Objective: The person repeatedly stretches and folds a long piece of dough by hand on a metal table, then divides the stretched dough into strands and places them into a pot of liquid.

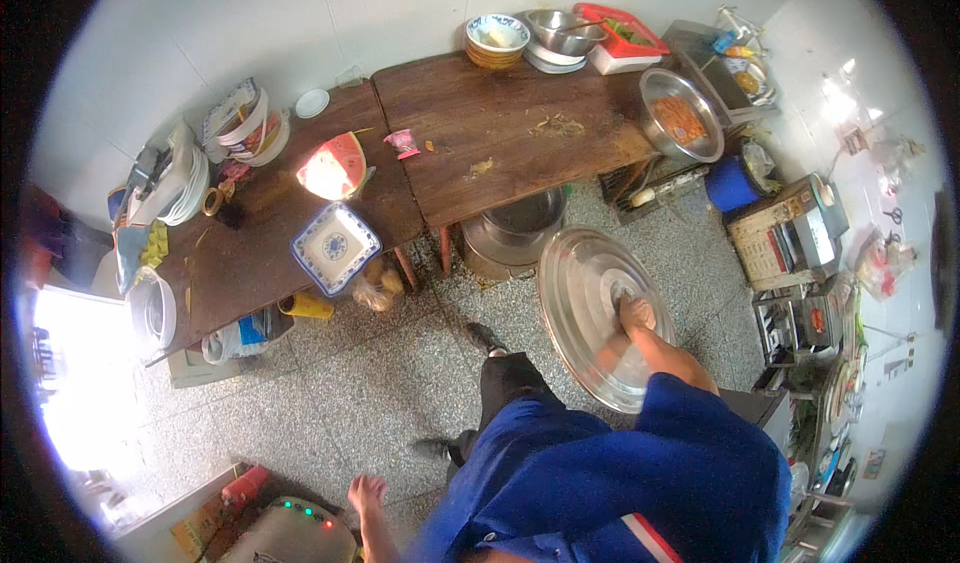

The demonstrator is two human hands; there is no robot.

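My right hand (636, 314) grips the knob at the middle of a large round metal lid (574, 300). The lid hangs tilted above the speckled floor, beside my legs. Under the table stands a big metal pot (495, 252), its rim partly hidden by the tabletop. Low in the view, my left hand (367, 492) hangs away from the lid with nothing visible in it, its fingers loosely bent. Closest to that hand is a rounded appliance (300, 533) with green and red lights.
Two wooden tables (480, 124) line the wall. A square blue-and-white dish (335, 246) overhangs the front edge, near cut watermelon (337, 165). A steel bowl of orange food (679, 120) sits at the right corner. Bagged items (379, 285) lie beneath; a metal cabinet (772, 237) stands right.
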